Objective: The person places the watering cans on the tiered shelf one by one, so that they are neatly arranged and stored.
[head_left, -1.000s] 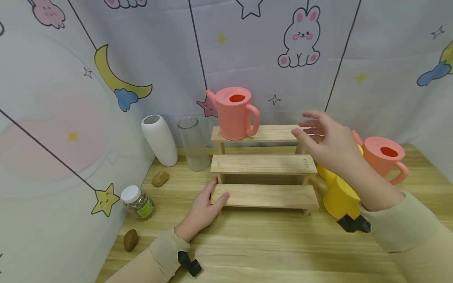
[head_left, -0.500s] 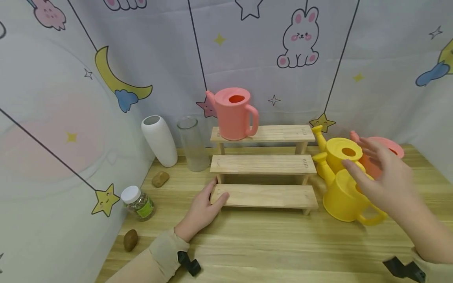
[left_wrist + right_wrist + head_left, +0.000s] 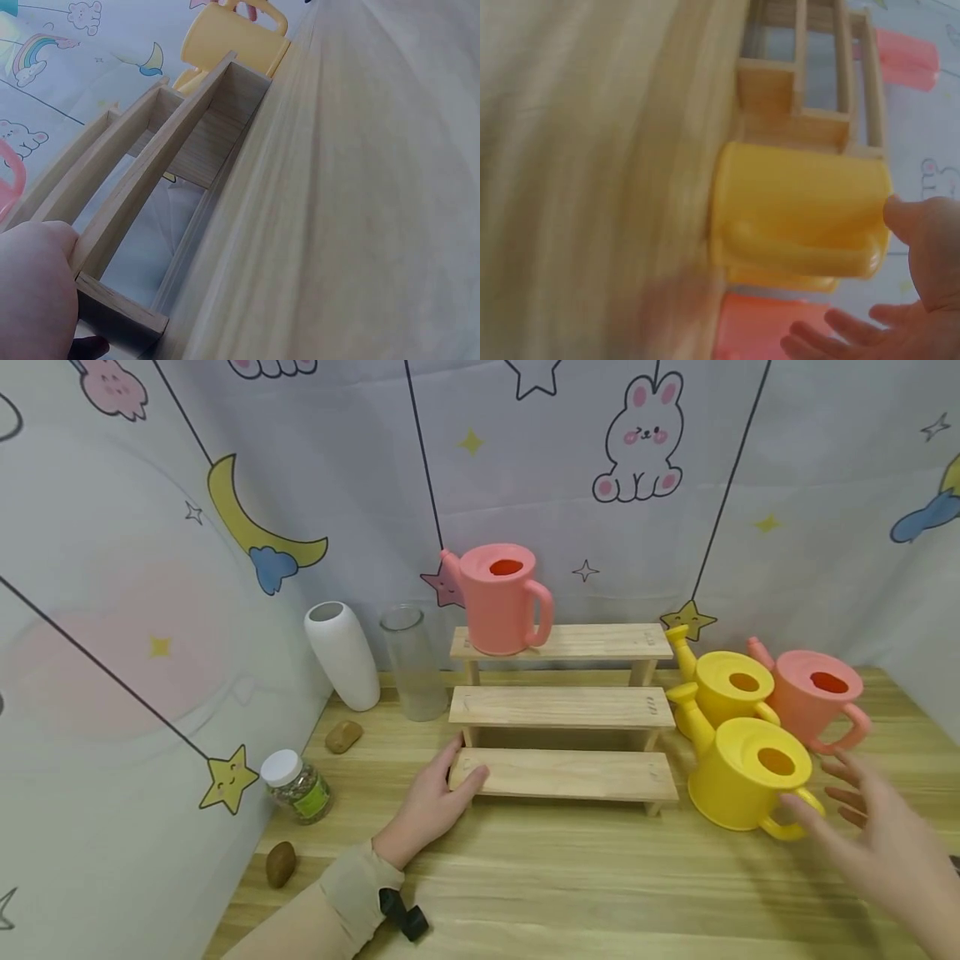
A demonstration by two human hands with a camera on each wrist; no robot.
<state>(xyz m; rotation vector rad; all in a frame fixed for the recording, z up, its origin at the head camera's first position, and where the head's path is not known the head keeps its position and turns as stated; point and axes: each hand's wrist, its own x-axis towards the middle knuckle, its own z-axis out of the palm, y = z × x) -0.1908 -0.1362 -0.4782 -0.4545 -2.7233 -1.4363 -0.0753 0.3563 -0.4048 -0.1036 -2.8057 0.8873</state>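
The left hand (image 3: 427, 802) grips the stepped wooden rack (image 3: 566, 774) at the left end of its lowest step, thumb on top. The right hand (image 3: 873, 835) has thumb and fingers apart by the handle of the front yellow watering can (image 3: 738, 777); I can't tell whether the thumb touches it. Toward the table's (image 3: 562, 893) back right corner stand a second yellow can (image 3: 712, 693) and a pink can (image 3: 802, 706), smooth and plastic-looking, their contents hidden from me. Another pink can (image 3: 495, 610) sits on the top step's left end. Along the table's left edge, a white-lidded clear jar (image 3: 306, 797) holds small brownish bits; a white vase (image 3: 345, 660) and a glass cylinder (image 3: 415, 668) stand behind. Only the left wrist view shows the rack's hollow underside.
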